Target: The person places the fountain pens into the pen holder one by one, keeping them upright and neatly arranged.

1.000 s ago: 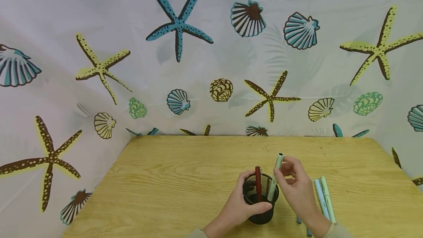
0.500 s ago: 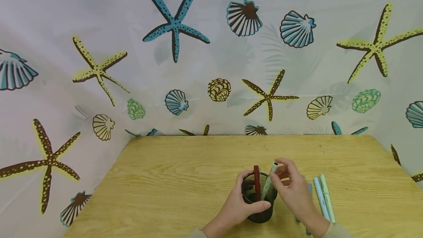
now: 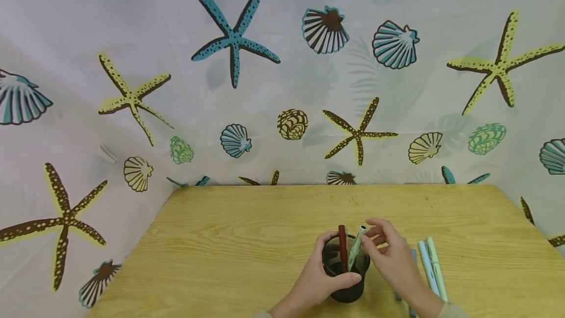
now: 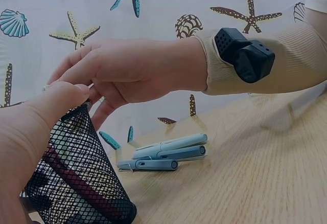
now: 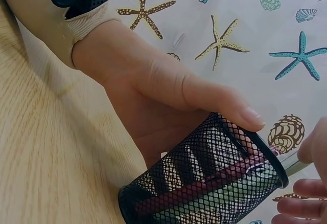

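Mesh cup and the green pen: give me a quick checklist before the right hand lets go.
1. Left hand grips the mesh cup: ok.
2. Cup standing on the table: ok in the head view.
3. Green pen inside the cup's rim: ok.
4. Right hand grip at the pen's top: ok.
5. Pen tip resting on the cup's bottom: cannot tell.
6. Red pen clear of the green one: ok.

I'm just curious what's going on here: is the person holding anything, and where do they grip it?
The left hand grips the black mesh pen cup around its side. The right hand pinches the pale green pen near its top end, its lower part inside the cup.
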`<control>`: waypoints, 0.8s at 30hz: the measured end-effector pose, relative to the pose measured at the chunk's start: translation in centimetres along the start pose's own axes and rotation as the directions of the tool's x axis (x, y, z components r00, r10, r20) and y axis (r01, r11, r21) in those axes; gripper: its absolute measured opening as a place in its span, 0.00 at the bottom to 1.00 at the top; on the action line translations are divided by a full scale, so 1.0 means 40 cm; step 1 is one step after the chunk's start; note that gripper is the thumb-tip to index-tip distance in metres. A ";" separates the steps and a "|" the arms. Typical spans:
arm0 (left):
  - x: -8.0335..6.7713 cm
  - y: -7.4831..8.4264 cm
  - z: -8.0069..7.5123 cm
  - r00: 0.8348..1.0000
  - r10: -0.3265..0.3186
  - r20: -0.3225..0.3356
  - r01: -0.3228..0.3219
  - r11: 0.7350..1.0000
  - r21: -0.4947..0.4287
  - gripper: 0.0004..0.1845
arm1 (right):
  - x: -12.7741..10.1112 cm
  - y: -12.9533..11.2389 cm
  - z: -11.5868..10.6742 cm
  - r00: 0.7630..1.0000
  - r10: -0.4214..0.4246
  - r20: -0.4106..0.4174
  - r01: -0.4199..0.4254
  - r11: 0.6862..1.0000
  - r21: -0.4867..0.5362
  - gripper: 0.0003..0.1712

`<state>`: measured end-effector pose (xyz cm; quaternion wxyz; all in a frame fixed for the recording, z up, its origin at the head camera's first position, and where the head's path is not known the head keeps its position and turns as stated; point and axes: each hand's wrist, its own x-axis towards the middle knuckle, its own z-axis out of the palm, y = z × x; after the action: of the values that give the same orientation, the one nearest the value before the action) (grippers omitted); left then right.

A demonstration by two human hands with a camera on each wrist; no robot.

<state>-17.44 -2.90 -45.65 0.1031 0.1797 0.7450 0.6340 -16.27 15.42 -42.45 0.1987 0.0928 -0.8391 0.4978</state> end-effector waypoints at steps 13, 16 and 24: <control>0.001 0.004 -0.001 1.000 -0.023 -0.009 0.023 0.999 0.042 0.42 | -0.010 0.007 -0.020 1.000 0.029 -0.008 -0.029 0.999 -0.017 0.16; -0.001 0.005 0.001 1.000 -0.011 -0.006 0.011 0.999 0.039 0.43 | -0.011 0.008 -0.028 0.999 0.033 0.003 -0.033 0.999 -0.021 0.16; -0.003 0.001 0.003 1.000 -0.007 0.006 0.006 1.000 0.016 0.42 | -0.014 0.017 -0.049 0.999 0.046 -0.011 -0.047 0.996 -0.081 0.15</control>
<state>-17.26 -2.82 -45.64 0.1059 0.1799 0.7503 0.6273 -15.53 17.42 -42.40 0.1945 0.0629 -0.8596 0.4683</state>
